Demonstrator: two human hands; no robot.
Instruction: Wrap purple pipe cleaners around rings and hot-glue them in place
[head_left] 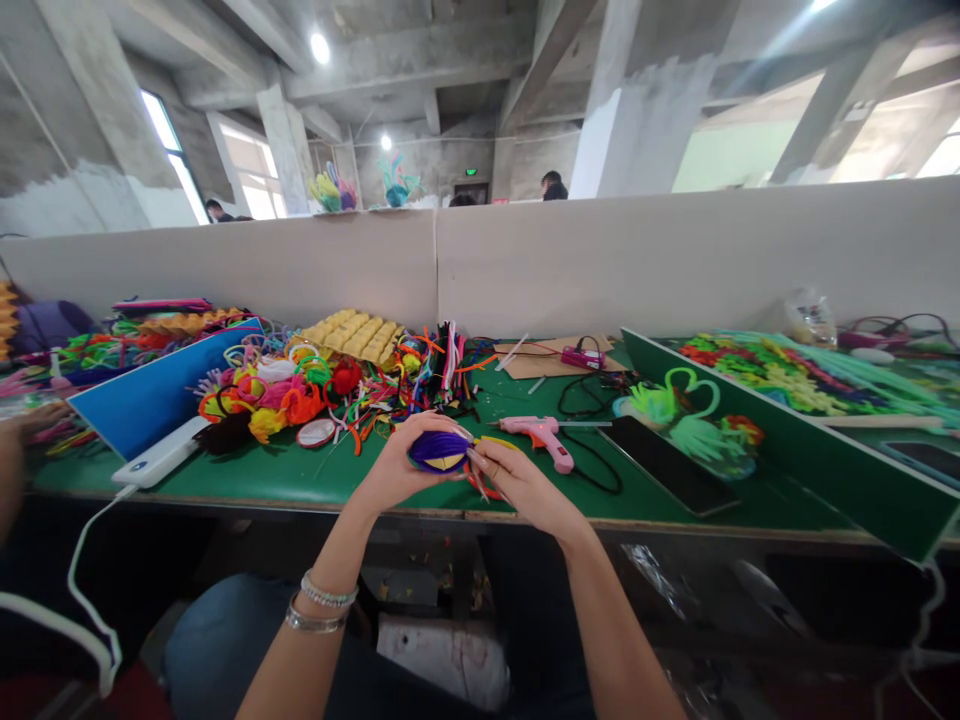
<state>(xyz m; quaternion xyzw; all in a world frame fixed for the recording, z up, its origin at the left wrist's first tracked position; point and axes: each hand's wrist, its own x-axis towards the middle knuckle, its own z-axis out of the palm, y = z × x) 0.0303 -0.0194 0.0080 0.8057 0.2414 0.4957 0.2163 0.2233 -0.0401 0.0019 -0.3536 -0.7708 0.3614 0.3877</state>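
Observation:
My left hand [409, 465] is wrapped round a purple pipe-cleaner piece [439, 450] with a pale yellow base, held above the table's front edge. At the right side of that piece, my right hand [525, 485] is closed with its fingertips pinched together. A yellow pipe cleaner [495, 442] sticks out by these fingers, and something orange-red shows just below them. The exact grip of the right fingertips is partly hidden. Just beyond my right hand lies a pink glue gun [551, 445] with a clear glue stick in its back.
Colourful pipe-cleaner pieces [277, 400] and a yellow egg tray [352, 335] are heaped at left, by a blue divider [165, 390] and white power strip [161, 455]. A phone [667, 465], green pipe-cleaner swan [694, 420] and dark green divider [787, 440] stand right. A person's arm [15, 450] shows far left.

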